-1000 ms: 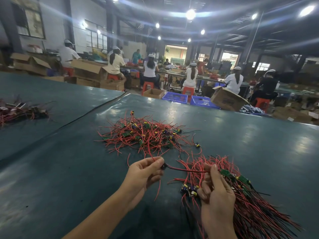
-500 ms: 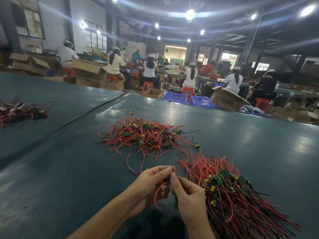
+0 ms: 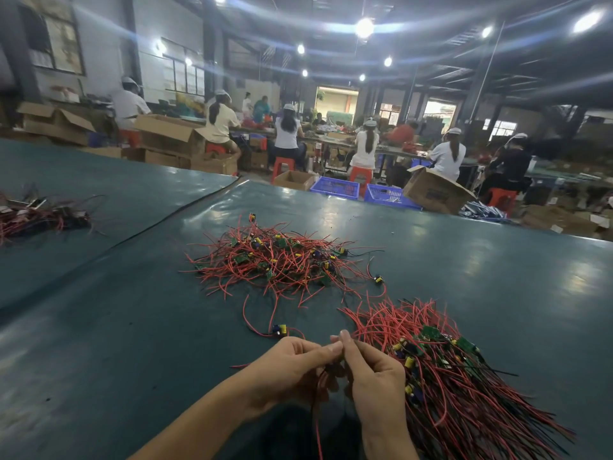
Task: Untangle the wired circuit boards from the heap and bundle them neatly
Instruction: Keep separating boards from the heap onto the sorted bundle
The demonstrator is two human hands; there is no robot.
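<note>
A tangled heap (image 3: pixel 282 260) of red-wired green circuit boards lies in the middle of the dark green table (image 3: pixel 116 343). A sorted bundle (image 3: pixel 457 370) with wires fanned toward me lies at the right. One loose wired board (image 3: pixel 279 329) sits just beyond my hands. My left hand (image 3: pixel 292 370) and my right hand (image 3: pixel 371 376) meet fingertip to fingertip near the table's front, both pinching one wired board, whose red wire (image 3: pixel 317 423) hangs down between them. The board itself is mostly hidden by my fingers.
A second small pile of wires (image 3: pixel 39 214) lies on the neighbouring table at far left. Beyond the far edge stand cardboard boxes (image 3: pixel 434 190), blue crates (image 3: pixel 335 187) and several seated workers (image 3: pixel 288 134) with their backs to me.
My hands, a wire's length apart a second ago, have come together at the centre. The right hand left the bundle. A loose wired board now lies just beyond my hands.
</note>
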